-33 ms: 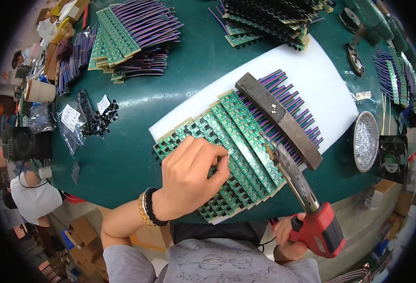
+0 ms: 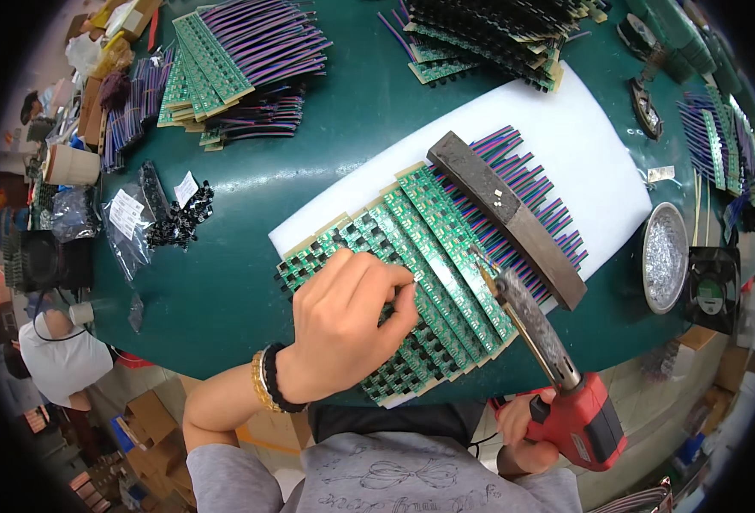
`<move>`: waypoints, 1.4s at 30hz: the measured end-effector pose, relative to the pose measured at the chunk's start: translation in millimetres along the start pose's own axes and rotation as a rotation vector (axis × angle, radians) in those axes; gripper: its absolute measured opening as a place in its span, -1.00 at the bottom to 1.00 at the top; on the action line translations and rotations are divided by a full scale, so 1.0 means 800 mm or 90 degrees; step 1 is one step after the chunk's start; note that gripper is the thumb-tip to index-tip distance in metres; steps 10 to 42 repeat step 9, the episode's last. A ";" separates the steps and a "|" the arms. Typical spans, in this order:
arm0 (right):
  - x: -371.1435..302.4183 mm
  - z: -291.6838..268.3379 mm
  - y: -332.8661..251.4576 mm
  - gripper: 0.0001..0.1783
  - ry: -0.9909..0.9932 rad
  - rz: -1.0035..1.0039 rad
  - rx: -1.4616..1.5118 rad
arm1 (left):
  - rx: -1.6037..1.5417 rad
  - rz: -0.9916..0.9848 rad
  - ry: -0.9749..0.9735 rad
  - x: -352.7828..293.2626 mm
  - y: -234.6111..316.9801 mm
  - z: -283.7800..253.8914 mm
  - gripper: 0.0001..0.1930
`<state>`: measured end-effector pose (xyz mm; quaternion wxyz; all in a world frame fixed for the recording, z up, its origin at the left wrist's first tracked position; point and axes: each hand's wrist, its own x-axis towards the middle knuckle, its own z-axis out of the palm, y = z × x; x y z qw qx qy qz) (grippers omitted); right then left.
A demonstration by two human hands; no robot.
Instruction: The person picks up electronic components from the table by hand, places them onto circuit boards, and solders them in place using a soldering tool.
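My left hand [image 2: 347, 321] is over the green circuit boards [image 2: 433, 256], thumb and forefinger pinched; whatever is in the pinch is too small to make out. A tiny pale spot shows at its fingertips. My right hand [image 2: 523, 432] is wrapped round the handle of a red and black soldering gun [image 2: 595, 419]. The gun's metal barrel points up and left, its thin tip over the right-hand boards; whether it touches cannot be seen. The boards lie overlapped in rows, several carrying small black parts. A dark metal bar [image 2: 506, 218] rests across their purple and blue wires.
Under the boards lies a white foam sheet [image 2: 600, 145]. Stacks of wired boards [image 2: 210, 64] and dark-fitted boards [image 2: 488, 38] stand at the back. Loose black parts [image 2: 185, 218] lie by plastic bags [image 2: 125, 227] on the left. A metal bowl [image 2: 666, 256] and small fan [image 2: 711, 286] sit at right.
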<state>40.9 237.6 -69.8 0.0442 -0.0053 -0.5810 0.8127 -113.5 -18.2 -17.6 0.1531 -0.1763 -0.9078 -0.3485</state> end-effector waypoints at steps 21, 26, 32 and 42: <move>-0.037 -0.067 0.004 0.31 -0.144 0.041 -0.053 | -0.018 -0.029 -0.009 -0.001 -0.002 -0.001 -0.81; -0.037 -0.067 0.004 0.31 -0.144 0.041 -0.053 | -0.018 -0.029 -0.009 -0.001 -0.002 -0.001 -0.81; -0.037 -0.067 0.004 0.31 -0.144 0.041 -0.053 | -0.018 -0.029 -0.009 -0.001 -0.002 -0.001 -0.81; -0.037 -0.067 0.004 0.31 -0.144 0.041 -0.053 | -0.018 -0.029 -0.009 -0.001 -0.002 -0.001 -0.81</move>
